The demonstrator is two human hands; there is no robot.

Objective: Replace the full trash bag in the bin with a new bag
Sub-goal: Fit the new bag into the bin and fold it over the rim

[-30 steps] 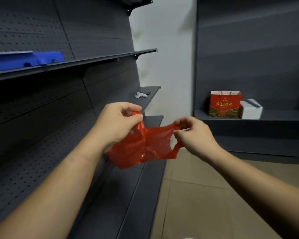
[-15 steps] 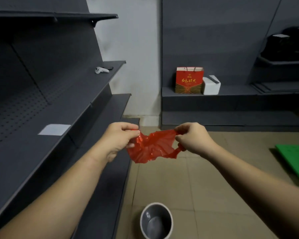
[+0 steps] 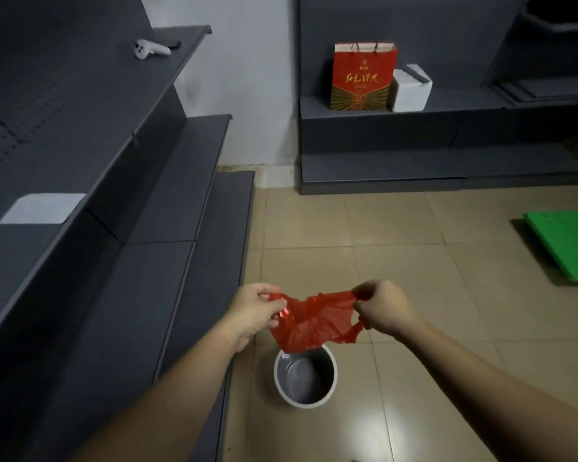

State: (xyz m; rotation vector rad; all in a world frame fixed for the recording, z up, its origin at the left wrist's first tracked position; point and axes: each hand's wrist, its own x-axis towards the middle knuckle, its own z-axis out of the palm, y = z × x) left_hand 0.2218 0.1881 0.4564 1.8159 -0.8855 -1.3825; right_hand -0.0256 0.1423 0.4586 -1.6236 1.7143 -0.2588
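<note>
Fitting step: thin crumpled red plastic bag (image 3: 311, 323) pinched shut by left hand (image 3: 256, 311) and right hand (image 3: 382, 308), above empty round grey bin (image 3: 304, 375). Next: spread mouth, lower in.

Dim rm, glare streak on floor tiles (image 3: 386, 425), edges warped.

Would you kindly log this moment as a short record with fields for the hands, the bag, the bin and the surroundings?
left hand: left hand pinches one edge of the thin red plastic bag
right hand: right hand pinches the opposite edge
bag: crumpled, stretched between both hands, above the bin
bin: round white bin with grey inside on the tiled floor, no liner visible
surroundings: dark grey shelving at left
</note>
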